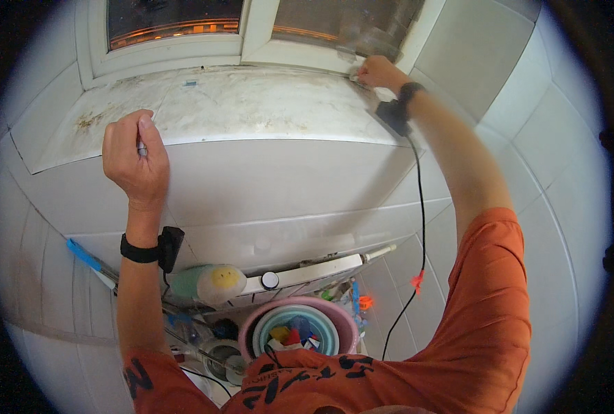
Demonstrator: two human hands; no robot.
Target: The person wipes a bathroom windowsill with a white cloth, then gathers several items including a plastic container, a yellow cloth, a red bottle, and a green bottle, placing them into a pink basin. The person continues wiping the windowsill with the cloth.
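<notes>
My right hand (pixel 380 73) is pressed at the lower right corner of the white window frame (pixel 296 53). Its fingers are curled around a pale, crumpled piece (pixel 384 94), perhaps cloth or paper, blurred and mostly hidden. My left hand (pixel 135 155) is a loose fist over the front edge of the white windowsill (pixel 234 111); no object shows clearly in it. Brown stains mark the sill, mostly at its left end and along the frame. A small bluish piece (pixel 190 83) lies near the back of the sill.
Below the tiled wall (pixel 286 176) stands a white radiator (pixel 307 271) with a green-and-white bottle-like item (pixel 211 283) beside it. Nested basins (pixel 246 331) hold colourful items. A black cable (pixel 422 207) hangs from my right wrist device (pixel 394 116). A blue-handled tool (pixel 84 253) leans at left.
</notes>
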